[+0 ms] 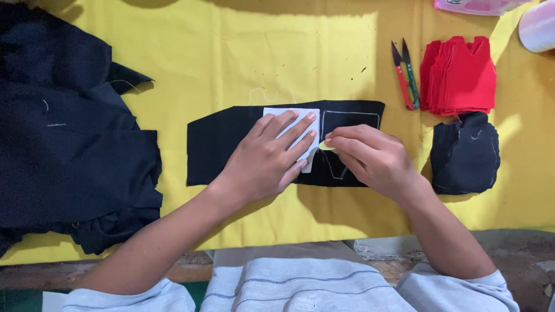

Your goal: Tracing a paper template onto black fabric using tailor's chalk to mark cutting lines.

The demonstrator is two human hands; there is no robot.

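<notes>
A black fabric piece [219, 144] lies flat on the yellow cloth-covered table [231, 52]. My left hand [269, 156] presses a white card template [276, 112] flat onto it, fingers spread. My right hand [370, 156] pinches a small pale yellow chalk [326, 146] at the template's right edge. To the right of the template, a chalk outline [351, 114] of the same shape is drawn on the fabric.
A heap of dark fabric [63, 144] fills the left. Red-and-green thread snips [404, 78], a stack of red cut pieces [459, 75] and a small pile of black pieces [465, 153] lie right. A pink container [474, 6] and a white spool [537, 26] sit far right.
</notes>
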